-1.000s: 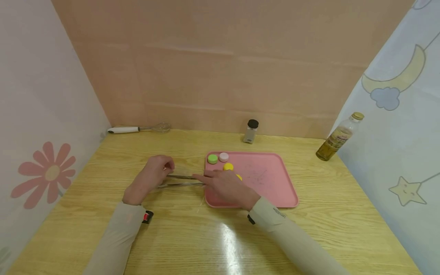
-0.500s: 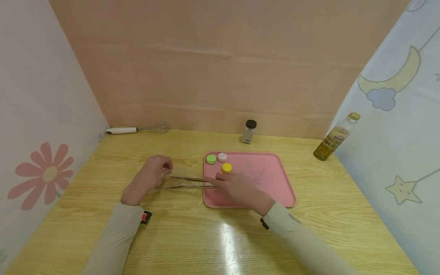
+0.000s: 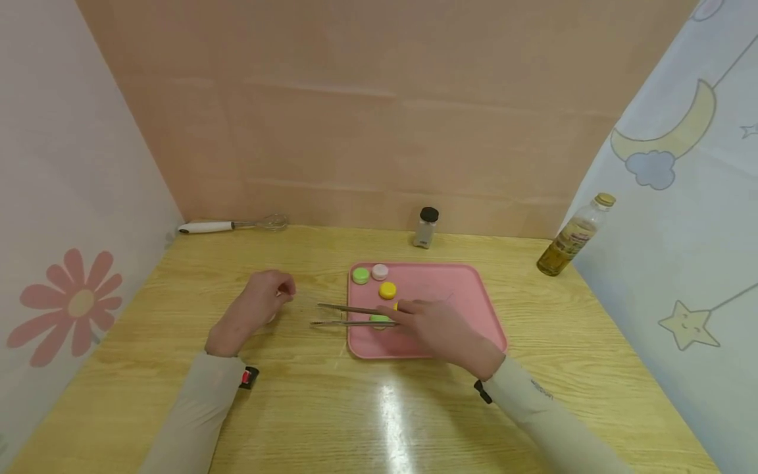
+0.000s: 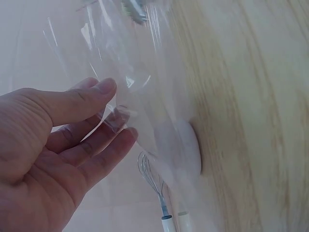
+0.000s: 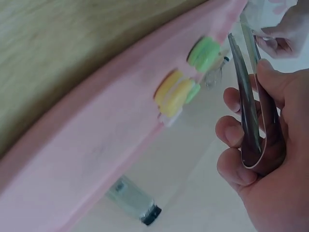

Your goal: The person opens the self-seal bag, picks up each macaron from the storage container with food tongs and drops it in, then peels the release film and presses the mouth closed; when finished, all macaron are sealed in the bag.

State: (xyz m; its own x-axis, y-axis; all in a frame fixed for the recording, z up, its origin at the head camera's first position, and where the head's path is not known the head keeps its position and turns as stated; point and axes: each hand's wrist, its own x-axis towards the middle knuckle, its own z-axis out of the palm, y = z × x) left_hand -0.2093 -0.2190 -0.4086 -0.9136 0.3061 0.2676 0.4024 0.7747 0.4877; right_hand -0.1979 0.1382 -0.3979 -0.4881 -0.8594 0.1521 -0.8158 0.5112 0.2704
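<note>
The wooden table fills most of the space below the wall, and a pink tray lies on it, right of centre. At the far right stands an oil bottle; along the back left lies a whisk.

The person's right hand wraps its fingers round the metal tongs above the tray. Their two arms stand apart, with nothing held between the tips, which reach past the tray's left edge. The left hand pinches some clear plastic between thumb and fingers (a bag, I'd say, though it is hard to make out).

A small black-capped jar stands behind the tray.

Smallest are the macarons on the tray: a green one, a pink one, a yellow one, another yellow mostly under the fingers, and a second green one showing between the tongs' arms. A pale round thing shows through the plastic, so I'd guess one piece is already bagged and these five are left; I cannot tell for sure.
</note>
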